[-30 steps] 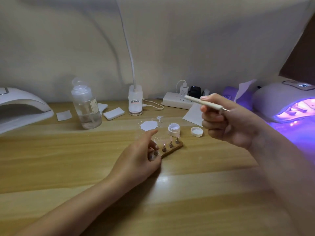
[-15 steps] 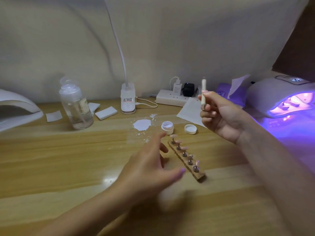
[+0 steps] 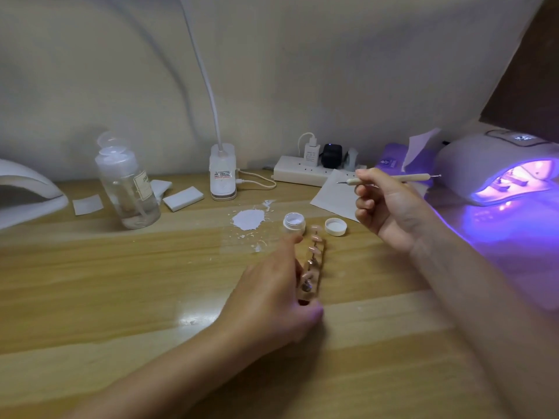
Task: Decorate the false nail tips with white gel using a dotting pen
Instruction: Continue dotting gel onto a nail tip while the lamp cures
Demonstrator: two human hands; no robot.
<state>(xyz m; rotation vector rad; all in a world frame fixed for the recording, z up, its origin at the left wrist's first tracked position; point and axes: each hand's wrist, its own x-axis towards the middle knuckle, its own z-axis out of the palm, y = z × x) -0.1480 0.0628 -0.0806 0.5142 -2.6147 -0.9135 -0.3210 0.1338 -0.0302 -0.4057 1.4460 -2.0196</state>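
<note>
Our right hand (image 3: pixel 390 211) is raised above the wooden table (image 3: pixel 90 297) with its fingers curled round the dotting pen (image 3: pixel 390 179), pinching the shaft near one end. The pen lies roughly level: one metal tip projects just past the fingertips on the thumb side, and the longer wooden part with the second tip extends away over the back of the hand.

Below this grip and nearer to us, the wooden nail holder (image 3: pixel 313 269) lies on the table with its long axis running away from us. Our left hand (image 3: pixel 272 293) holds it between spread fingers: the index finger lies along the holder's left edge and the thumb meets its near end. The hand is motion-blurred, so we cannot tell how firm the contact is. The false nail tips (image 3: pixel 315 234) stand in a row on metal posts along the holder; the far ones show pale pink.

Just beyond the left index fingertip stands the open white gel jar (image 3: pixel 294 222), with its lid (image 3: pixel 335 226) just beside it, directly below the pen grip. Left of the jar, a white gel patch (image 3: pixel 249 219) sits on a clear film.

A lit curing lamp (image 3: pixel 499 170) glows violet to the right of the pen hand. A clear bottle (image 3: pixel 128 186) stands well to the left.
</note>
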